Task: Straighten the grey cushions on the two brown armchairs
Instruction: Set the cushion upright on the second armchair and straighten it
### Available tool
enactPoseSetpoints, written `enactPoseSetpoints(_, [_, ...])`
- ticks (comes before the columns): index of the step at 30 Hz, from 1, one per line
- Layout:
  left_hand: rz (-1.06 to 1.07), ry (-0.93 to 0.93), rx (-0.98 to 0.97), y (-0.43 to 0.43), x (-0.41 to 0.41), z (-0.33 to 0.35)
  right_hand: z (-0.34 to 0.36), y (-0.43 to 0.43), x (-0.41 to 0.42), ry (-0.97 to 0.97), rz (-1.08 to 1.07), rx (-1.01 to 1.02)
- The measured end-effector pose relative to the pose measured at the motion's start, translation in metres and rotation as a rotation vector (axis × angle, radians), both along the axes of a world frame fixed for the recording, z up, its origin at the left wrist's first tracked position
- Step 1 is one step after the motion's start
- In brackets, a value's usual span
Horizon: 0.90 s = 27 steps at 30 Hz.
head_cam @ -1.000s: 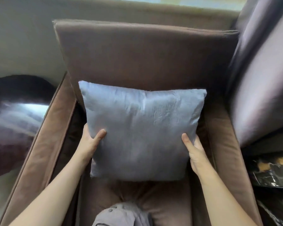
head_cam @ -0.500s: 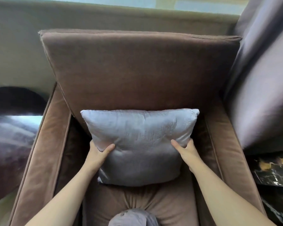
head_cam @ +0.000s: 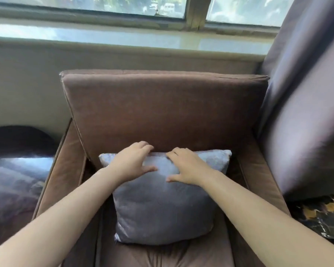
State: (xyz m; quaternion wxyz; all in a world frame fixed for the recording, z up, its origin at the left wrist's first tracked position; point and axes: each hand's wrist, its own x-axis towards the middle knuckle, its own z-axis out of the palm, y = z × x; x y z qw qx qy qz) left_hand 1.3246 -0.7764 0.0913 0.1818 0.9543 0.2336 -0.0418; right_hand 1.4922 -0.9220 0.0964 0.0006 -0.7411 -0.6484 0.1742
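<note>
A grey cushion stands on the seat of a brown armchair, leaning back against the chair's backrest. My left hand lies on the cushion's top edge, left of centre, fingers curled over the edge and thumb on the front face. My right hand rests beside it on the top edge, fingers spread and pressing the fabric. Both hands touch the cushion close together near its upper middle. Only this one armchair is in view.
A purple-grey curtain hangs at the right, beside the armrest. A dark shiny cushion or seat sits at the left. Behind the chair run a window sill and window. A black patterned surface shows at lower right.
The cushion has been lowered onto the seat against the backrest. Both hands moved from the cushion's sides to its top edge, close together. The view has tilted up to show the window.
</note>
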Motion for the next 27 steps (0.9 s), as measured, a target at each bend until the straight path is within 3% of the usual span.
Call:
enactPoseSetpoints(3, [-0.145, 0.257, -0.024, 0.002, 0.03, -0.008, -0.008, 0.033, -0.002, -0.044, 0.051, -0.167])
enactPoseSetpoints(7, [-0.189, 0.339, -0.109, 0.011, 0.041, -0.02, -0.024, 0.049, 0.004, 0.018, 0.007, -0.293])
enactPoseSetpoints(12, [-0.203, 0.253, -0.007, 0.009, 0.031, -0.037, -0.03, 0.04, 0.023, 0.037, -0.086, -0.358])
enactPoseSetpoints(18, [-0.077, 0.4, -0.026, 0.04, 0.003, -0.039, -0.017, 0.014, 0.059, 0.011, -0.161, -0.494])
enactPoseSetpoints(27, [-0.174, 0.406, 0.021, 0.062, -0.025, -0.036, -0.021, -0.037, 0.097, 0.007, -0.252, -0.509])
